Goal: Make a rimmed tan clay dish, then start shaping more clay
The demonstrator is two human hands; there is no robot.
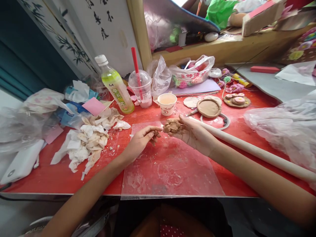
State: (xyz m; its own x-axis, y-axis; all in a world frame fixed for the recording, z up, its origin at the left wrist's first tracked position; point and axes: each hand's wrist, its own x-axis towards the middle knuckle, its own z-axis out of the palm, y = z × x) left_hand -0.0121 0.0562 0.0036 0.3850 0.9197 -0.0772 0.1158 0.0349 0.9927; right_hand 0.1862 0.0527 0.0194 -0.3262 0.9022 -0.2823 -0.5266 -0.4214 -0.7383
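Note:
My right hand (197,136) is turned palm up and holds a rough lump of brown clay (172,126) on its fingers, the thumb beside it. Close by on the left, my left hand (142,140) pinches a smaller piece of clay (154,137). Both hands are above a clear plastic sheet (170,174) smeared with clay residue. Behind them stands a paper cup (167,108) of cloudy liquid. A round, shallow clay dish with a raised rim (209,108) lies beyond my right hand, partly over a pale disc.
A long pale rod (254,149) slants under my right forearm. Crumpled tissues (86,141) lie left, below a green drink bottle (118,90) and a lidded plastic cup with a red straw (144,93). Plastic bags (283,121) and a decorated clay piece (237,101) are right.

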